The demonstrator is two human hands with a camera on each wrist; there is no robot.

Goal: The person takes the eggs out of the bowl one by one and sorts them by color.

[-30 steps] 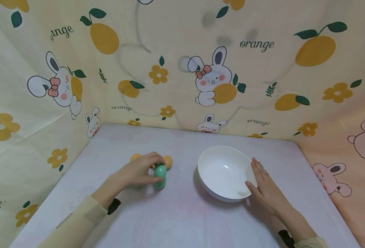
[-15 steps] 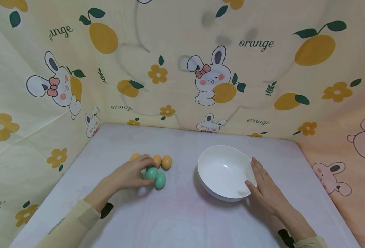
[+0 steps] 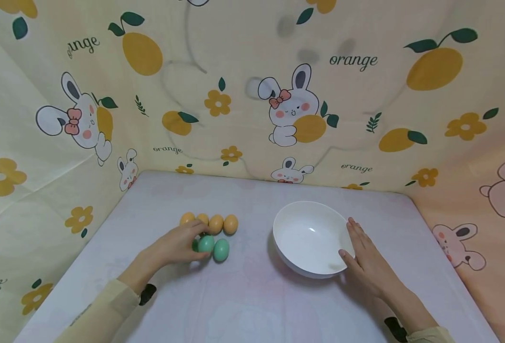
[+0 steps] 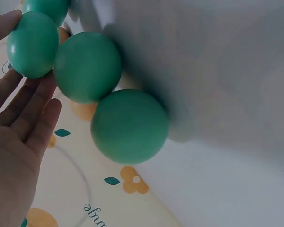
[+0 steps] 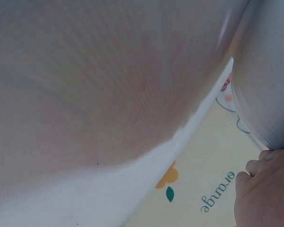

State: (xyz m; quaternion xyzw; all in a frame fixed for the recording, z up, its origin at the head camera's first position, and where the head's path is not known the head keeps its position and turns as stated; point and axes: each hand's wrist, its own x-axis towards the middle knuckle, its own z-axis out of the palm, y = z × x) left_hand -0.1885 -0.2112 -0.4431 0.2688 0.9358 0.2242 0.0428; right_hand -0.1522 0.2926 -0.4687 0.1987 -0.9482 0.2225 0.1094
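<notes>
My left hand (image 3: 179,243) pinches a green egg (image 3: 206,244) between thumb and fingers, left of another green egg (image 3: 221,250) on the table. In the left wrist view the pinched egg (image 4: 33,45) is close beside two other green eggs, a middle one (image 4: 87,66) and a lower one (image 4: 129,125); part of a further green egg (image 4: 47,8) shows at the top. On the right, my right hand (image 3: 370,267) rests against a white bowl (image 3: 310,238), its fingers straight along the outer side and its thumb at the rim. Nothing shows inside the bowl.
Several yellow eggs, the rightmost (image 3: 230,224) fully visible, stand in a row behind the green ones. The pale table (image 3: 252,305) ends at a printed cloth backdrop (image 3: 244,119), which rises at the back and both sides.
My left hand has carried its green egg left and down, from over the right green egg to beside it, uncovering more yellow eggs. The right hand and bowl stay put.
</notes>
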